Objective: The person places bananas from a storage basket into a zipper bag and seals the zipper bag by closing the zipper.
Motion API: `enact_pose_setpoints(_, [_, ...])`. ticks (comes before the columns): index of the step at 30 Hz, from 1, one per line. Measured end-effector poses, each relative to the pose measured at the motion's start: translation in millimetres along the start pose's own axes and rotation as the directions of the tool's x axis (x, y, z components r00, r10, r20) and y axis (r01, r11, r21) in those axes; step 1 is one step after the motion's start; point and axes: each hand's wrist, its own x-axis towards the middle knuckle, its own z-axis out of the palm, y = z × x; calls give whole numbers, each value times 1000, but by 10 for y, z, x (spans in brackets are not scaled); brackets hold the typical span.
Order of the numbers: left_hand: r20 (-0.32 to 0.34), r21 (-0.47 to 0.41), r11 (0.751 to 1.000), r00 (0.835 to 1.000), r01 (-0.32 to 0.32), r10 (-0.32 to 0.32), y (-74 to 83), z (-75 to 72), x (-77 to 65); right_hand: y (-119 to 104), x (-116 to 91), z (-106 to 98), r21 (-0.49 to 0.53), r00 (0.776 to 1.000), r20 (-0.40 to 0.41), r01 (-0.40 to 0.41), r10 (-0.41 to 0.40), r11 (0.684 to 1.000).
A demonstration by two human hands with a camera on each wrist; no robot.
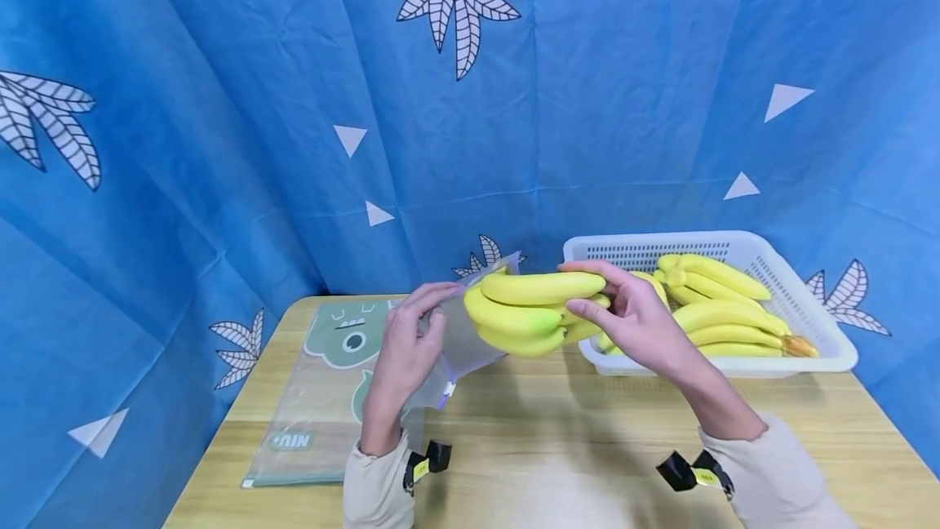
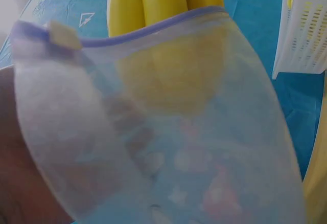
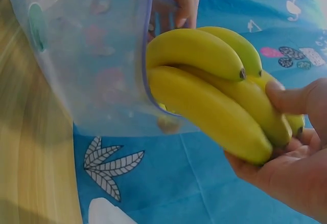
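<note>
My right hand holds a bunch of yellow bananas by its tip end, thumb on one side and fingers beneath. The other end of the bunch is inside the mouth of a clear zip bag, which has a purple closure strip and a slider. My left hand grips the bag at its opening. In the left wrist view the bananas stick out above the purple rim, and their lower part shows blurred through the plastic. The right wrist view shows the bunch partly within the bag.
A white plastic basket with several bananas stands on the right of the wooden table. To the left lies a flat zip bag with green cartoon prints. A blue patterned curtain hangs behind the table.
</note>
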Motion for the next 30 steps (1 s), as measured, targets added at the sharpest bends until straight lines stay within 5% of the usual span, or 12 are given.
enact_pose_setpoints(5, [-40,-41,999,999,13,-15,-6,55,27,-8,16,145,-126,999,-33,39,-43,991])
enact_pose_setpoints(10, [-48,-34,998,998,49,-51,-20,99,28,36,17,320,-318,987,-30,139,-156,938])
enact_pose_setpoints(19, [-36,3,997,996,78,-78,-11,132,34,109,-119,441,-288,990,110,112,-83,951])
enact_pose_setpoints(30, [-83,11,1000,996,29,-28,-68,164,35,145,-106,643,-415,960,-73,217,-270,884])
